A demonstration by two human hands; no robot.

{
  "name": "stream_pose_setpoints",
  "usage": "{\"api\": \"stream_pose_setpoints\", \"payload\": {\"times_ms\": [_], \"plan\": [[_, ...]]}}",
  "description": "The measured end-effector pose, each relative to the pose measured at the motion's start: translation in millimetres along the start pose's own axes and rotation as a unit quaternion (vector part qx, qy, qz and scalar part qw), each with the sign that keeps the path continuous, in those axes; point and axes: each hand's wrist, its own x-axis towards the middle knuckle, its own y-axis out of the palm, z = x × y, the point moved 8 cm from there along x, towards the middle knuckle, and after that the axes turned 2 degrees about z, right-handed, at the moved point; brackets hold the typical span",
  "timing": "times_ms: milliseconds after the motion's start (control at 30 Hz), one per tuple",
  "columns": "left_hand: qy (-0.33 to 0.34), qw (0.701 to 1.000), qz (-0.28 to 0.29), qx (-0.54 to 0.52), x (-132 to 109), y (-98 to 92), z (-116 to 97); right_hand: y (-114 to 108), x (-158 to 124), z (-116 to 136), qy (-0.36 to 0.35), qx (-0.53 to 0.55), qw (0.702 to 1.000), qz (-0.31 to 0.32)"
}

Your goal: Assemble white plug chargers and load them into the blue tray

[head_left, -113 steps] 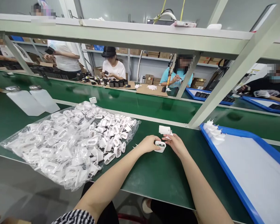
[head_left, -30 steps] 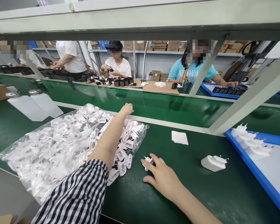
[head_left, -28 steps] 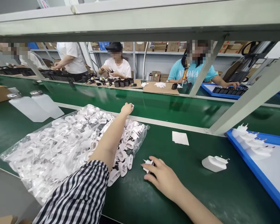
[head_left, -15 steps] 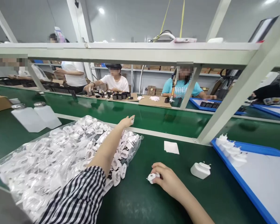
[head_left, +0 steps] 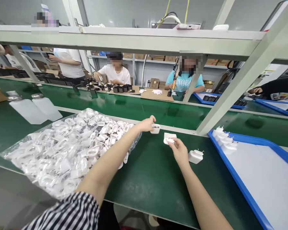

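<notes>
My left hand is stretched forward and closed on a white charger shell, held just above the green table near its far edge. My right hand pinches a small white plug piece over a white paper square. An assembled white charger lies on the table just right of my right hand. To the left lies a clear plastic bag heaped with several white shells, some spilling out at its open end.
A blue-rimmed tray at the right holds a row of finished chargers at its far corner. Two white dispenser bottles stand at the far left. A slanted metal post rises beyond. Several people work across the green conveyor.
My left hand has drawn back from the conveyor's edge with a shell in it. My right hand picked up the plug piece from the table and carried it forward to the paper square.
</notes>
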Motion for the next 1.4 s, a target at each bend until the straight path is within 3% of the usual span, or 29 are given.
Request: {"api": "stream_pose_setpoints", "payload": {"times_ms": [133, 333, 467, 733, 967, 1200, 1400], "plan": [[0.014, 0.993, 0.053, -0.104, -37, 44.1, -36, 2, 0, -5, 0.018, 0.05, 0.999, 0.012], [0.019, 0.966, -0.009, -0.258, -60, 69.8, -34, 16, -9, 10, -0.037, -0.058, 0.994, 0.083], [0.015, 0.972, -0.043, -0.23, -61, 70.4, -30, 19, -10, 16, -0.059, -0.109, 0.986, 0.112], [0.013, 0.994, -0.052, -0.098, -65, 66.4, -39, 19, -11, 17, -0.058, -0.174, 0.973, 0.141], [-0.019, 0.999, 0.016, 0.042, -67, 59.8, -48, 24, -6, 23, -0.033, -0.289, 0.938, 0.187], [-0.008, 0.995, 0.088, 0.051, -63, 53.7, -56, 33, -1, 29, -0.033, -0.381, 0.888, 0.256], [-0.009, 0.993, 0.11, 0.036, -58, 57.1, -53, 35, -2, 24, -0.026, -0.373, 0.885, 0.277]]}}
